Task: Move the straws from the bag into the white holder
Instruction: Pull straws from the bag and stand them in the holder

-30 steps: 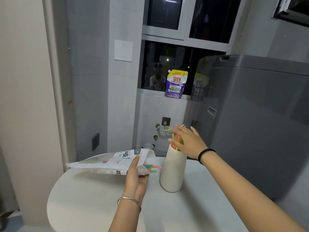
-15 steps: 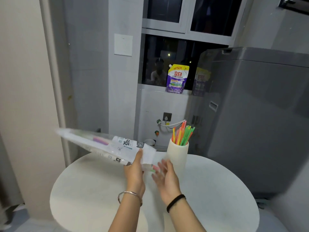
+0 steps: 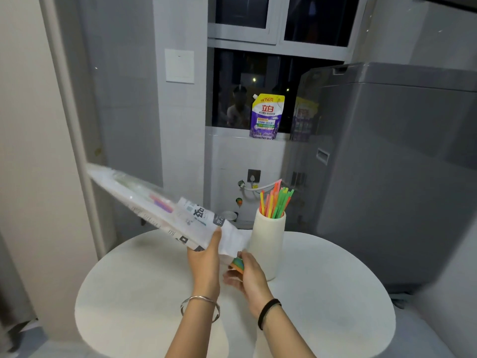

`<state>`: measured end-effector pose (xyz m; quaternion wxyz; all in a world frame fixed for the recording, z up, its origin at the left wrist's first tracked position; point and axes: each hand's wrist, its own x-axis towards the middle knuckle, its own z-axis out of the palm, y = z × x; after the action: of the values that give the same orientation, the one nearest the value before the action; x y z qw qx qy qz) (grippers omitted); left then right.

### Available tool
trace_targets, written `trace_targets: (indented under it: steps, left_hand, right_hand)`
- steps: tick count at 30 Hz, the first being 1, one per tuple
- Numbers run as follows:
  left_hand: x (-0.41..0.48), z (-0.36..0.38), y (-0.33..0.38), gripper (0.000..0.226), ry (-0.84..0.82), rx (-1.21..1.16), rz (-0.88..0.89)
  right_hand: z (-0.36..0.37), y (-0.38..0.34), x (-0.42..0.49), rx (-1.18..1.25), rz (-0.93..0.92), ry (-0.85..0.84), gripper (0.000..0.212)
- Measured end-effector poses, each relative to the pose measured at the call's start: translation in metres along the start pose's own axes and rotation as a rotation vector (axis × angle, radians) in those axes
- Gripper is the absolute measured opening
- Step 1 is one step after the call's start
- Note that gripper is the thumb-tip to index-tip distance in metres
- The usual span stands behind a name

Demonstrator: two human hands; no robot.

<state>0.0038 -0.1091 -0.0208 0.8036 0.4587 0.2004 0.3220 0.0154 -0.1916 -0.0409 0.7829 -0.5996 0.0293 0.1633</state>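
Note:
My left hand (image 3: 205, 257) grips the white printed straw bag (image 3: 165, 210) near its open end and holds it tilted, its closed end raised to the upper left. Pink and purple straws show through the bag's clear part. Coloured straw ends (image 3: 238, 263) stick out of the bag's mouth, and my right hand (image 3: 247, 276) is closed around them just below the opening. The white holder (image 3: 268, 244) stands upright on the round table, right of my hands, with several orange, yellow and green straws (image 3: 276, 202) standing in it.
The round white table (image 3: 335, 306) carries only the holder. A grey washing machine (image 3: 392, 164) stands close behind on the right. A purple detergent pouch (image 3: 265, 116) sits on the window sill. A wall and door frame lie to the left.
My right hand left the holder, came down to the bag's mouth and closed on the straw ends. My left hand tipped the bag's closed end upward.

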Motion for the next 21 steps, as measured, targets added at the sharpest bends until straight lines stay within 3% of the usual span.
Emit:
trace_targets:
  steps: [3,6,12,19,21]
  left_hand:
    - [0.004,-0.005,0.001,0.039,0.026,-0.084,-0.11]
    - [0.008,-0.01,0.0,0.041,0.039,-0.159,-0.212]
    - [0.009,-0.013,0.002,0.041,-0.014,-0.361,-0.395]
    - [0.013,-0.014,0.0,0.028,-0.028,-0.518,-0.496]
    - [0.01,-0.01,0.0,0.035,-0.022,-0.51,-0.481]
  right_hand:
    - [0.0,0.0,0.0,-0.341,-0.181,-0.029,0.017]
    - [-0.003,-0.007,-0.003,-0.387,-0.311,-0.053,0.01]
    - [-0.011,-0.031,-0.005,-0.241,-0.44,-0.02,0.011]
    - [-0.029,-0.053,-0.003,0.073,-0.579,0.241,0.022]
    - [-0.029,-0.051,-0.003,0.11,-0.545,0.248,0.02]
